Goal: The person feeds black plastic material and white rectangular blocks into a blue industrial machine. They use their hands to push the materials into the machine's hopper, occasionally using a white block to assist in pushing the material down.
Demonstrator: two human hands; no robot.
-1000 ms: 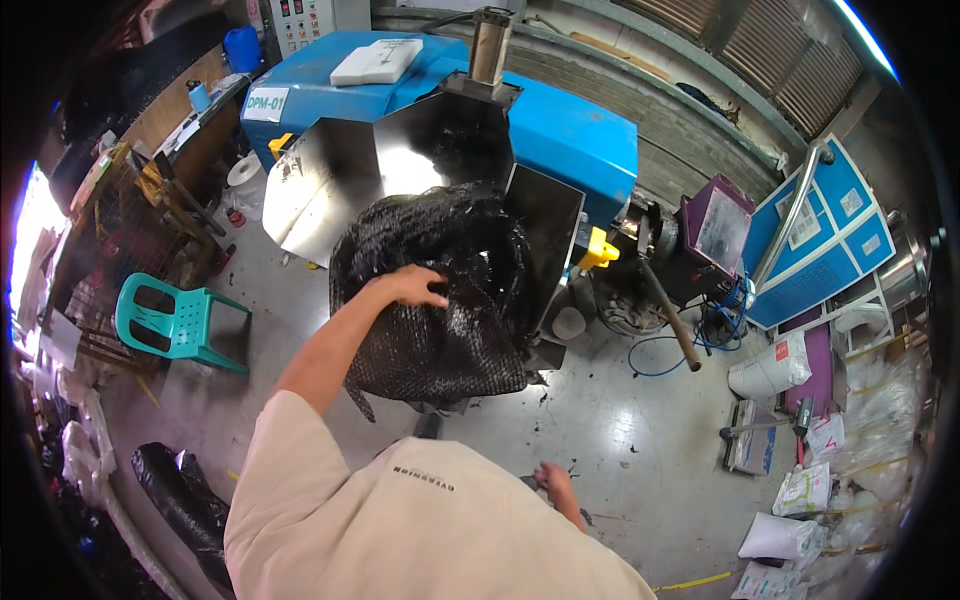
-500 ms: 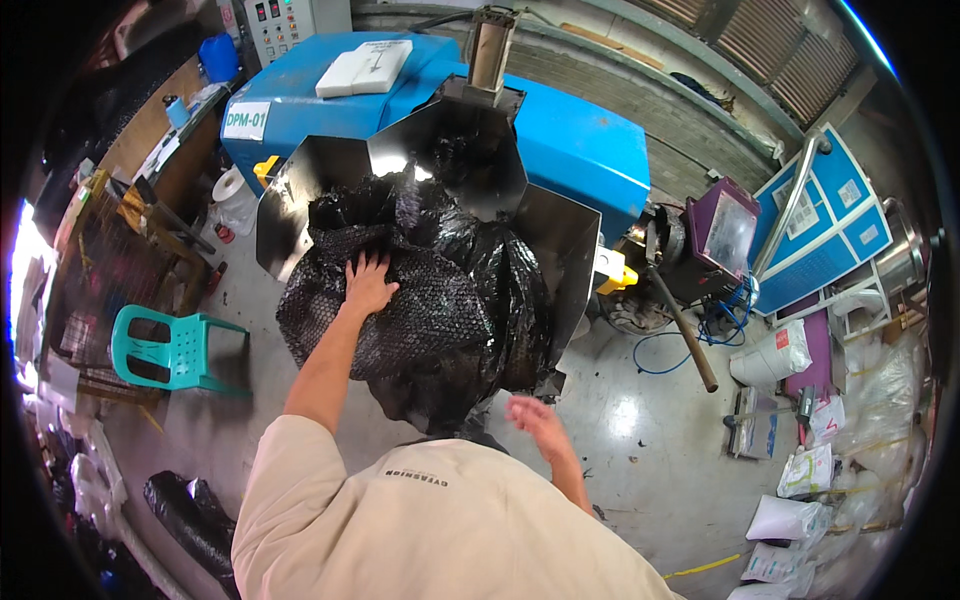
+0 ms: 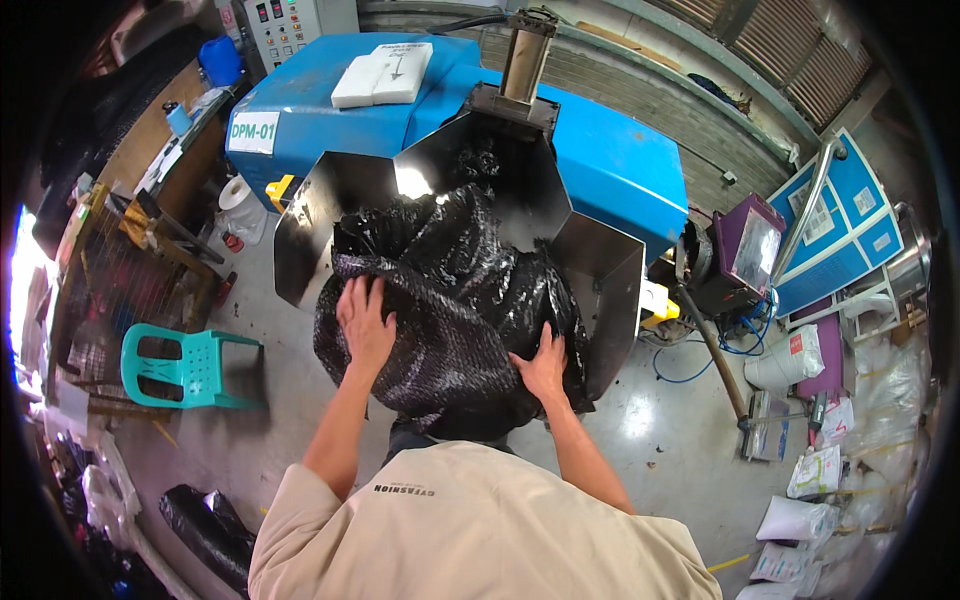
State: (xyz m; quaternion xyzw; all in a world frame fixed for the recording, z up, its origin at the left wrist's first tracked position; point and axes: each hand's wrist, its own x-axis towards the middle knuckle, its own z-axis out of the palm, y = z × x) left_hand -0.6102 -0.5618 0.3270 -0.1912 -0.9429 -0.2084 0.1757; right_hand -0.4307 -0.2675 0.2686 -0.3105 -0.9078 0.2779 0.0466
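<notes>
A large heap of black bubble wrap and plastic film (image 3: 430, 320) bulges out of a metal hopper (image 3: 610, 262) on the front of a blue machine (image 3: 620, 165). My left hand (image 3: 367, 325) lies on the left part of the bubble wrap, fingers spread and pointing toward the hopper. My right hand (image 3: 543, 368) presses on the right side of the heap, its thumb and fingers apart. Both palms rest against the film and neither hand grips it. More black film reaches up to the hopper's back, beneath a metal cylinder (image 3: 526, 62); the hopper's floor is hidden.
On the left stands a green plastic chair (image 3: 190, 365). A black-wrapped bundle (image 3: 207, 532) lies on the floor at lower left. To the right are a long-handled tool (image 3: 715, 355), a white sack (image 3: 785, 358) and several stacked bags (image 3: 790, 520). A white block (image 3: 382, 75) sits on the machine.
My right hand has moved forward from beside the heap onto its right side. My left hand stays on the bubble wrap, which has folded over and shifted. The view has moved slightly.
</notes>
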